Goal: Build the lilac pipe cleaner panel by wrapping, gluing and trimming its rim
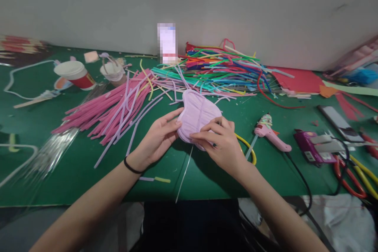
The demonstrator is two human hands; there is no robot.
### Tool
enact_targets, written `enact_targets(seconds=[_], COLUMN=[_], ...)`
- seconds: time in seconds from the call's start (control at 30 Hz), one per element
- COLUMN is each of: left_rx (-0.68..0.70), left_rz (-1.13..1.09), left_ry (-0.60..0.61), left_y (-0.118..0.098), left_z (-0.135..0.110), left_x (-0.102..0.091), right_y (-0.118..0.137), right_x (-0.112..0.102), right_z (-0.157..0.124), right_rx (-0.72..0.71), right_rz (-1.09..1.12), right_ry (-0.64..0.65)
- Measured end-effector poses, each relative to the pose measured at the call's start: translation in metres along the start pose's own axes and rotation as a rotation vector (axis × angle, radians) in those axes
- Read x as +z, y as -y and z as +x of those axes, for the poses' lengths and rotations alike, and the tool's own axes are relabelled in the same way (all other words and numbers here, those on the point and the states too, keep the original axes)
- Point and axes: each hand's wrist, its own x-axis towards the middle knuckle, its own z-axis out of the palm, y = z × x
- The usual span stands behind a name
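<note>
A lilac petal (193, 114) made of pipe cleaners is held up over the table, with a seam running down its middle. From its lower edge a thin bare wire (184, 173) hangs toward the table's front edge. My left hand (161, 136) grips the petal's left edge between thumb and fingers. On the lower right part of the petal, my right hand (221, 139) has its thumb and fingers pinched together against the surface. Whatever lies between those right fingertips, besides the petal, is hidden.
Pink pipe cleaners (106, 114) lie at the left, with multicoloured ones (218, 67) behind. A pink glue gun (271, 136), yellow-handled scissors (251, 153), a purple box (313, 147) and a phone (339, 124) sit at the right. Paper cups (75, 75) stand at the back left.
</note>
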Motion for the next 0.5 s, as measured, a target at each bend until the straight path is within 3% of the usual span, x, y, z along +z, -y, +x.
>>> enact_targets(seconds=[0.5], left_rx=[0.000], left_rz=[0.026], left_ry=[-0.019], left_y=[0.0007], left_z=[-0.0016], left_x=[0.0006], right_y=[-0.0036], right_x=[0.0090], right_z=[0.0074], right_rx=[-0.066], right_rz=[-0.082], right_ry=[0.065])
